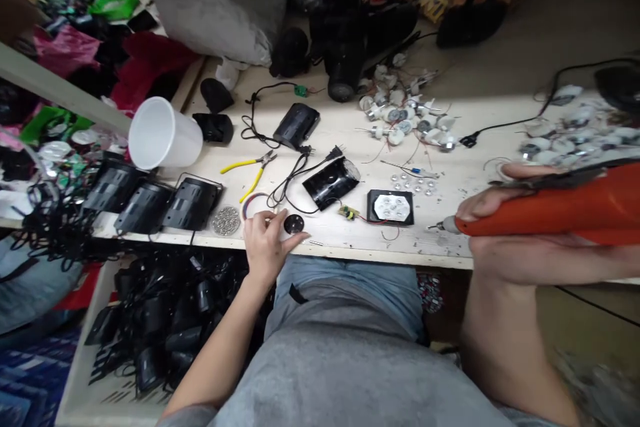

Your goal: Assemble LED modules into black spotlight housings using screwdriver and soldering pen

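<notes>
Orange electric screwdriver (550,207): rigid, probably weighty; right hand (505,240) wrapped around its barrel over the tabletop (450,247) edge. Small black round cap (294,223): light, stiff, best taken by the rim; left hand (265,240) fingertips pinching beside it.

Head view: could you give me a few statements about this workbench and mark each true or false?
1. The right hand holds an orange screwdriver. True.
2. The left hand rests by a black disc. True.
3. The pliers have red handles. False: yellow.
4. The white cup stands upright. False: it lies on its side.
5. A square LED plate lies between the hands. True.
</notes>
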The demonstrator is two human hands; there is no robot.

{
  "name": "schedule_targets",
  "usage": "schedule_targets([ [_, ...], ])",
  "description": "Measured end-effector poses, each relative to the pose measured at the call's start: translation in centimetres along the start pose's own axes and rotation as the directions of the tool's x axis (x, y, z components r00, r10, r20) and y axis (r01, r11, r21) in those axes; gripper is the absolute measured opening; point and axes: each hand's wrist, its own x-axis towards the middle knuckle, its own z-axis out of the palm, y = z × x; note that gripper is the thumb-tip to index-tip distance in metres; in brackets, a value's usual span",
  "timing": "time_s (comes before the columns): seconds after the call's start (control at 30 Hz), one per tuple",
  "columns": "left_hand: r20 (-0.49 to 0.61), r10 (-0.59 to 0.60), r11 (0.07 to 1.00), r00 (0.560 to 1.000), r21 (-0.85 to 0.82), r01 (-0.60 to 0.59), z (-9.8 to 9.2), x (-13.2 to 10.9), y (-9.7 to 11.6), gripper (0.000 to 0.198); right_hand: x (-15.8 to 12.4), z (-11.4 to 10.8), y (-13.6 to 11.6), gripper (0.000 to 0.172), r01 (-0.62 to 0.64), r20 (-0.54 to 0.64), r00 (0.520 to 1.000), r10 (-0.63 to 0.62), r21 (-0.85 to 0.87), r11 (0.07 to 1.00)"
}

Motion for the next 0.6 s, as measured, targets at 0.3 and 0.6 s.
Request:
schedule_targets([
  [0.3,-0.032,0.364,0.875,0.931,-0.331,-0.353,-1.3,5.1,11.3,0.015,-1.4,1.4,-0.2,0.089,0.287,0.17,0.945,-0.278,-0.025,0.958],
  [0.6,0.445,0.715,0.699,0.54,-0.44,-0.564,3.5,11.4,21.8,0.015,-1.6,-0.4,-1.2,0.097,0.271,0.217,0.946,-0.24,-0.124,0.955],
])
